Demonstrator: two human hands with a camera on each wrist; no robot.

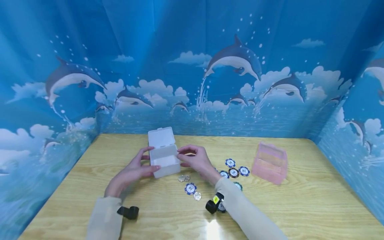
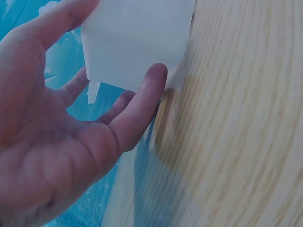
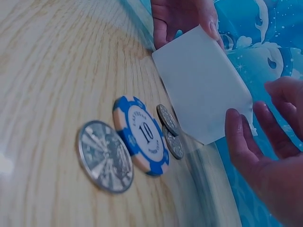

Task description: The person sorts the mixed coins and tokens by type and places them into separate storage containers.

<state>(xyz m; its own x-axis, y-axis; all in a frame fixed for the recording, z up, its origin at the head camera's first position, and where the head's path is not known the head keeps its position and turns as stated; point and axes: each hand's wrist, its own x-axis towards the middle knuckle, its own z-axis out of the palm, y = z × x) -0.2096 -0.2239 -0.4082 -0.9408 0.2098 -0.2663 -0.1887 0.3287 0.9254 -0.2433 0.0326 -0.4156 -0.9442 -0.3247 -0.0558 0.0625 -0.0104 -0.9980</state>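
Observation:
A white plastic box [image 1: 166,171] stands on the table with its hinged lid [image 1: 162,137] raised at the back; its visible inside is bare. My left hand [image 1: 132,171] grips the box's left side, thumb at the front and fingers farther back. In the left wrist view a fingertip [image 2: 158,73] of it presses the box's wall [image 2: 137,42]. At the opposite side, my right hand [image 1: 196,161] has thumb and forefinger bent over the rim. The right wrist view shows its lower fingers [image 3: 234,125] loosely extended at the box's corner. Nothing shows between its fingertips.
Two silver coins [image 1: 181,178] touch before the box. Nearer me lie a blue-and-white poker chip [image 1: 190,189] marked 10 and another coin [image 1: 197,196]. Several more chips [image 1: 233,172] spread right of my right forearm, which partly covers some. A pink translucent box [image 1: 270,163] sits farther right.

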